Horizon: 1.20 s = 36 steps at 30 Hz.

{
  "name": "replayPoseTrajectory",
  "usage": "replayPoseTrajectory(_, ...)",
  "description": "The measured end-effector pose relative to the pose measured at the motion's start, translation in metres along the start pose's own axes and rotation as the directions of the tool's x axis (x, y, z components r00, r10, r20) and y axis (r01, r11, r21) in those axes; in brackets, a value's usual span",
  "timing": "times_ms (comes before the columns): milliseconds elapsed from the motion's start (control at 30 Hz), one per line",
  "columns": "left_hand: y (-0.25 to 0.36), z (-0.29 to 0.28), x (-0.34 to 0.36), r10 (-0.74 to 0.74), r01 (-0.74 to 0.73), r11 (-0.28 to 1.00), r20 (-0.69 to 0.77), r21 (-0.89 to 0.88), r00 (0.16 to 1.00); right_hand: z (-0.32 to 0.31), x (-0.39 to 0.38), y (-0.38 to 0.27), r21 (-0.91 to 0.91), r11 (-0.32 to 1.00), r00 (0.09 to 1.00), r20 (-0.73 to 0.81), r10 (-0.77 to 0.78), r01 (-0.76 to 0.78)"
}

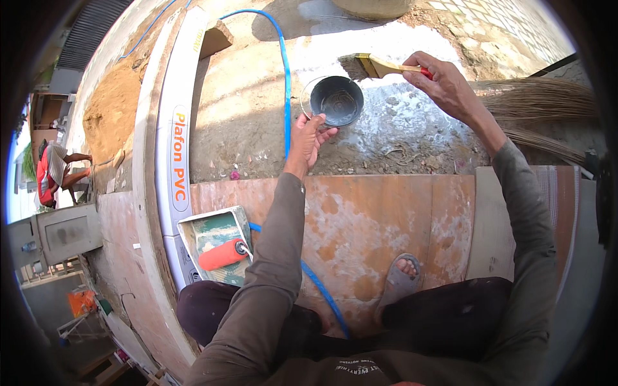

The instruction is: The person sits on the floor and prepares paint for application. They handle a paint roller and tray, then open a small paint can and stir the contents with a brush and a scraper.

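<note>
A small black bucket (337, 103) with a thin wire handle is tilted so that its inside shows; only a little dark residue can be made out at its bottom. My left hand (310, 140) grips its near rim, thumb over the edge. To the right, my right hand (439, 83) is closed around the handle of a flat paintbrush (380, 67), which points left. The dark bristles hang in the air just beyond the bucket's far right rim, apart from it. Behind both lies a white-stained patch of ground (412, 122).
A paint tray (212, 226) with an orange roller (222, 255) rests by my left forearm. A blue hose (286, 83) runs past the bucket and under my arm. Long boxed panels (172, 128) and a plank border the left. Broom bristles (541, 100) lie right. Another person (55, 170) crouches far left.
</note>
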<state>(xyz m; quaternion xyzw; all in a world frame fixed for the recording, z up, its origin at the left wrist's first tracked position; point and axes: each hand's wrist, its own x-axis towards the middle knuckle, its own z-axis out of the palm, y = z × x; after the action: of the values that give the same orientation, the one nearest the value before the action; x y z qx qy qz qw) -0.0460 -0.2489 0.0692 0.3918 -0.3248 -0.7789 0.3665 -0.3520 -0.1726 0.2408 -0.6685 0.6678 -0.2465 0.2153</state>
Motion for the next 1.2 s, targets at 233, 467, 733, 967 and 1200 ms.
replayPoseTrajectory(233, 0.039, 0.035, -0.077, -0.164, 0.167, 0.979, -0.039, 0.119, 0.986, 0.013, -0.021, -0.062, 0.020, 0.998, 0.981, 0.185, 0.059, -0.064)
replayPoseTrajectory(467, 0.120, 0.092, -0.186, -0.344, 0.335, 0.904, -0.012, 0.266, 0.939, -0.054, -0.130, -0.128, 0.562, 0.630, 0.792, 0.077, 0.605, -0.536)
replayPoseTrajectory(733, 0.171, 0.167, -0.304, -0.538, 0.469, 0.769, 0.043, 0.433, 0.842, -0.050, -0.459, -0.246, 0.198, 0.398, 0.374, -0.147, 0.916, -0.896)
replayPoseTrajectory(967, 0.214, 0.227, -0.454, -0.715, 0.465, 0.585, 0.151, 0.665, 0.683, -0.041, -0.691, -0.529, 0.363, 0.029, 0.020, -0.028, 0.999, -0.931)
replayPoseTrajectory(1200, 0.191, 0.246, -0.593, -0.876, 0.378, 0.363, 0.174, 0.852, 0.449, -0.037, -0.825, -0.702, 0.406, -0.364, -0.386, 0.029, 0.922, -0.838)
